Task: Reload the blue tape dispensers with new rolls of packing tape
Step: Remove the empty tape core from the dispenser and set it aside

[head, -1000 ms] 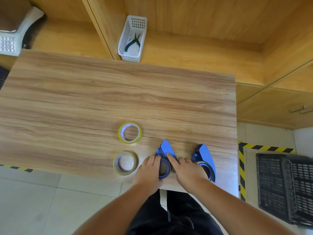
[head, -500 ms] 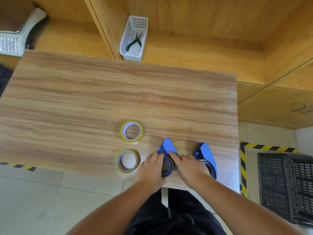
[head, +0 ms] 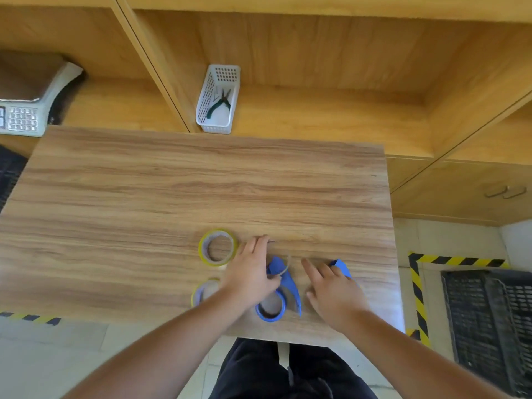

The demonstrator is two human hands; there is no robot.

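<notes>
Two yellow-edged rolls of packing tape lie near the table's front edge: the far roll (head: 218,248) in full view, the near roll (head: 203,292) half hidden by my left forearm. To their right lies a blue dispenser (head: 288,292) with its round blue hub (head: 270,310) bare. My left hand (head: 250,272) pinches a thin brownish empty core ring (head: 283,259) just above that dispenser's pointed end. My right hand (head: 334,295) lies palm down, fingers apart, over the second blue dispenser (head: 341,266); only its tip shows.
The wooden table (head: 172,191) ends just right of the dispensers, over floor with yellow-black hazard tape (head: 417,289) and a black crate (head: 489,321). Behind the table, a shelf holds a white basket (head: 218,125) with pliers, and a weighing scale (head: 26,116) sits at far left.
Both hands were on the left dispenser. My left hand has since lifted away forward with the thin core ring, baring the blue hub, and my right hand has shifted right onto the second dispenser.
</notes>
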